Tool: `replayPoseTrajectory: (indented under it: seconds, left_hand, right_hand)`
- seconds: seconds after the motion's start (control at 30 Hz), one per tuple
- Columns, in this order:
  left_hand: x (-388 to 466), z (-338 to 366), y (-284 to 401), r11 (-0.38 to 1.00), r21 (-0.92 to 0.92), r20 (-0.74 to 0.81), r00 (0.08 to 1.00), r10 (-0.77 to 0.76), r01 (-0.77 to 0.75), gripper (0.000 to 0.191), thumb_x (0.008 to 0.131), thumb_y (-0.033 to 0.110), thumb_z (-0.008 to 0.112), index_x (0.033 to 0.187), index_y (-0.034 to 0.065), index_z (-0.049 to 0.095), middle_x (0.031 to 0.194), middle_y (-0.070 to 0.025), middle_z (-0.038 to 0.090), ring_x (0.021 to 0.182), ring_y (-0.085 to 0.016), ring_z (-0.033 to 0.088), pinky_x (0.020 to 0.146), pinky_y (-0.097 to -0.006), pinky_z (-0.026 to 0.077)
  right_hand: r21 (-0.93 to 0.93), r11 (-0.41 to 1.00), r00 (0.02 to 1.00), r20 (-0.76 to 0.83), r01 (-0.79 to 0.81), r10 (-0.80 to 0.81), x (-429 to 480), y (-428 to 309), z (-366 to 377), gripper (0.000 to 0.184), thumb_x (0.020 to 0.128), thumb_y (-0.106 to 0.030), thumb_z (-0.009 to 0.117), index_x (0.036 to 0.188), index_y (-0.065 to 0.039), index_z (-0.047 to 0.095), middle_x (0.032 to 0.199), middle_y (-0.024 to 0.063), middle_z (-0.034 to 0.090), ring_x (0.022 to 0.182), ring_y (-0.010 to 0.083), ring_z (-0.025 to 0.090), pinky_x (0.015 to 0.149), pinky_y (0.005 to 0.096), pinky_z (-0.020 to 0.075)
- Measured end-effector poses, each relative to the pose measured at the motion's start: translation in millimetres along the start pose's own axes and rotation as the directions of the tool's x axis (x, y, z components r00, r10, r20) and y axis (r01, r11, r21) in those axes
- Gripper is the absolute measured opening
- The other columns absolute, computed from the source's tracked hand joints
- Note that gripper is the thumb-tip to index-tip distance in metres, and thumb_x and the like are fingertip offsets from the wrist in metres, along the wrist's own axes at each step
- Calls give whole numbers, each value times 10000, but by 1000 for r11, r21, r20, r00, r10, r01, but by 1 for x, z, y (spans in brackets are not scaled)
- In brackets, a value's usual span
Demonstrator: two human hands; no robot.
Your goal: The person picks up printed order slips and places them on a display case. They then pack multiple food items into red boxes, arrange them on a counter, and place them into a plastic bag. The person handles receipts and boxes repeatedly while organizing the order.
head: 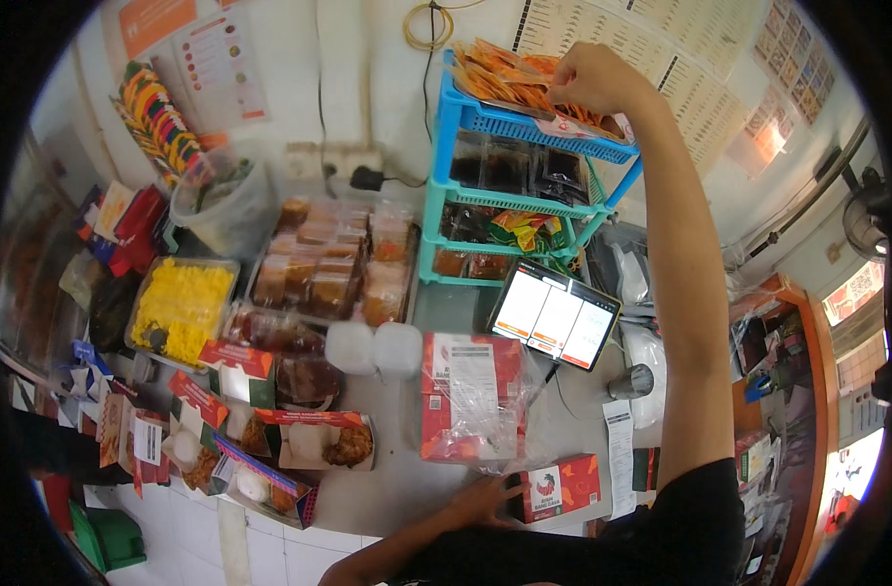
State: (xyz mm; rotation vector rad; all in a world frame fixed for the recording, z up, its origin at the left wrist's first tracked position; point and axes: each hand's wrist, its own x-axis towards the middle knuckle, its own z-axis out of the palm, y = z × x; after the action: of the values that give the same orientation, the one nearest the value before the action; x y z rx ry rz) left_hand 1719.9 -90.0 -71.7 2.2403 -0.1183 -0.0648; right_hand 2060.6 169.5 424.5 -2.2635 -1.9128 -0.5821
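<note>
My right hand (596,77) is raised over the top tray of a blue and green plastic rack (443,139). Its curled fingers touch flat clear sachets of something orange (501,77); whether they grip one is hidden. Down at the counter's near edge, my left hand (486,502) rests with its fingers apart. It is beside a small red printed carton (563,487) and near a clear plastic bag (482,410). That bag covers larger red cartons (435,432) with a printed paper slip (473,381) on top.
Open cartons of fried chicken (347,444) and rice stand at left, below a yellow rice tray (178,308) and a tray of brown packets (321,271). White foam cups (372,348), a lit tablet (555,315) and a metal cup (631,382) are nearby. Another person's dark sleeve (65,447) shows at left.
</note>
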Motion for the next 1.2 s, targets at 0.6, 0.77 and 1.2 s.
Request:
replayPoseTrajectory:
  seconds: [0.6,0.77,1.2]
  left_hand:
    - [6,-6,27,980,56,-29,981,-190,191,920,705,591,783,1464,194,450,1543,-217,332,1425,-416,321,1172,-514,287]
    - [6,2,32,986,-22,-208,964,-167,166,847,681,553,815,1392,192,529,1518,-226,352,1385,-440,373,1154,-517,316]
    - [189,102,200,990,109,-644,765,4,86,713,654,296,861,1282,96,588,1390,-188,485,1305,-411,440,1083,-529,358]
  right_hand:
    - [117,938,920,-189,-327,344,-22,94,24,225,800,-241,641,830,-72,787,863,196,726,796,334,719,738,409,566]
    - [472,873,736,-547,-122,398,-75,107,-23,246,855,-263,646,911,-77,796,903,209,734,840,324,717,752,406,548]
    - [448,893,987,127,31,-98,-578,142,-96,170,937,-161,645,864,-15,695,687,95,635,581,158,631,544,311,479]
